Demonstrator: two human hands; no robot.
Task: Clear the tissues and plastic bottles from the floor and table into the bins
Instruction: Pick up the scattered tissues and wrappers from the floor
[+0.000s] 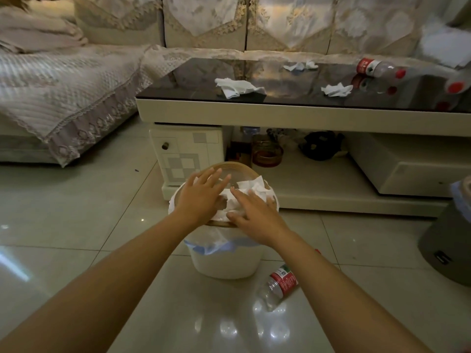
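Observation:
A white bin (224, 261) with a wooden rim and a blue-edged liner stands on the floor before the table. Crumpled white tissues (251, 191) fill its top. My left hand (201, 193) and my right hand (253, 216) lie flat over the bin's mouth, fingers straight, on the tissues. A clear plastic bottle with a red label (279, 285) lies on the floor to the bin's right. On the black glass table (193, 72) lie three tissues (238, 87) (336, 89) (300, 65) and two bottles with red caps (378, 68) (457, 84).
A grey bin (451, 240) stands at the right edge. A sofa with lace covers (71, 93) runs along the left and behind the table. The table's lower shelf holds a glass ashtray (267, 155) and dark items. The floor is glossy tile.

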